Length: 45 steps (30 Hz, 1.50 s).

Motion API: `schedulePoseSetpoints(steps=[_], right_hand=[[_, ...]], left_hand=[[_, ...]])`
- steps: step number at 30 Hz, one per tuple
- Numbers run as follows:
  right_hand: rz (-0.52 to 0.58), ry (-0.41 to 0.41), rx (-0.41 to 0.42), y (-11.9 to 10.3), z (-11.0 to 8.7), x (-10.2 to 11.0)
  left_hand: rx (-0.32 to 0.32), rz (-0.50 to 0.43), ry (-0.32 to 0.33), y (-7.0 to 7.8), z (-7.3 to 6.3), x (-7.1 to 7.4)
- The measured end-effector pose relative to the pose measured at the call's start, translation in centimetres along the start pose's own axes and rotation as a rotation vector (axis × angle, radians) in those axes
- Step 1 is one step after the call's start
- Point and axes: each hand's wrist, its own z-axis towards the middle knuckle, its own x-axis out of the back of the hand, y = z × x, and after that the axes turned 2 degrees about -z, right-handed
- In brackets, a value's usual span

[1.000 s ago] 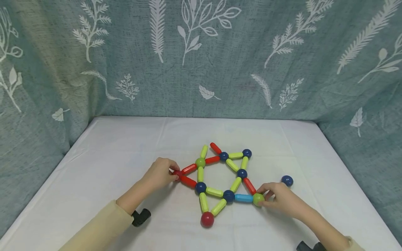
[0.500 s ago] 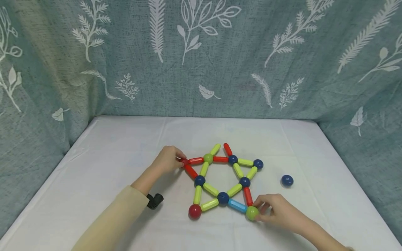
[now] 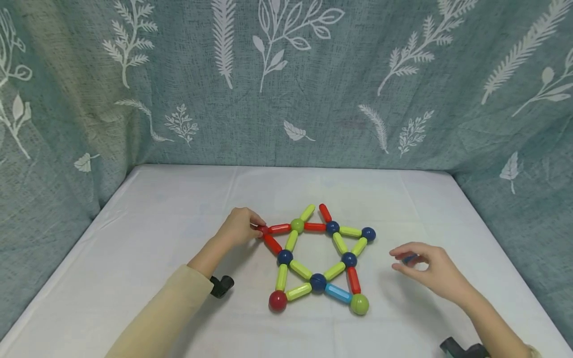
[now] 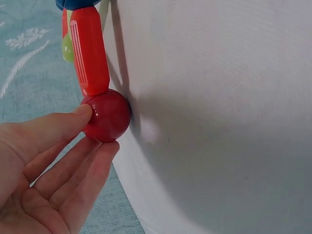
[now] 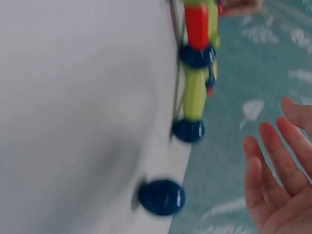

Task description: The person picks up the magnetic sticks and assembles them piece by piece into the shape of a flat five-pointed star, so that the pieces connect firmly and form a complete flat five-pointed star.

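Balls and coloured rods are joined into a flat star-like frame in the head view. My left hand (image 3: 236, 229) pinches the red ball (image 4: 109, 116) at its left corner between thumb and fingers. Two red rods (image 3: 272, 244) run from that ball. At the near right corner sits a light green ball (image 3: 359, 304), joined by a red rod and a blue rod (image 3: 338, 294). My right hand (image 3: 427, 266) is off the frame, fingers spread, over a loose dark blue ball (image 5: 162, 197). In the head view the fingers mostly hide that ball.
A white-covered table (image 3: 179, 199) bears the frame, with a green leaf-patterned cloth (image 3: 286, 99) behind it. Another red ball (image 3: 278, 301) marks the near left corner. At the far side a yellow-green rod (image 3: 307, 213) and a red rod (image 3: 325, 213) have free ends.
The frame has turned and its left corner has moved away from me. My right hand has let go of the light green ball and moved right to the loose blue ball.
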Motion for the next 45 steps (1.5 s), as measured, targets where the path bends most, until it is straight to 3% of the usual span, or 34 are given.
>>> schedulePoseSetpoints(steps=[6, 11, 15, 21, 30, 35, 45], right_hand=[[-0.014, 0.008, -0.016, 3.0, 0.4, 1.9], [-0.012, -0.05, -0.076, 5.0, 0.5, 2.7], [0.016, -0.142, -0.102, 6.0, 1.0, 2.9], [0.048, -0.263, -0.133, 6.7, 1.8, 2.7], [0.022, -0.264, -0.139, 6.4, 3.0, 2.8], [0.052, -0.214, -0.122, 4.6, 5.9, 2.7], [0.08, -0.173, -0.1, 1.1, 14.8, 0.0]], left_hand=[[0.005, -0.015, 0.001, -0.3, 0.0, -0.1], [0.004, -0.019, 0.005, -0.3, 0.0, -0.1], [0.002, -0.017, 0.005, -0.3, -0.1, 0.0], [0.008, -0.017, 0.001, -0.6, -0.1, 0.1], [-0.016, -0.01, -0.003, -0.4, 0.0, -0.1], [-0.02, 0.019, 0.013, -0.2, -0.2, -0.1], [-0.018, 0.02, 0.051, -0.1, -0.3, -0.6]])
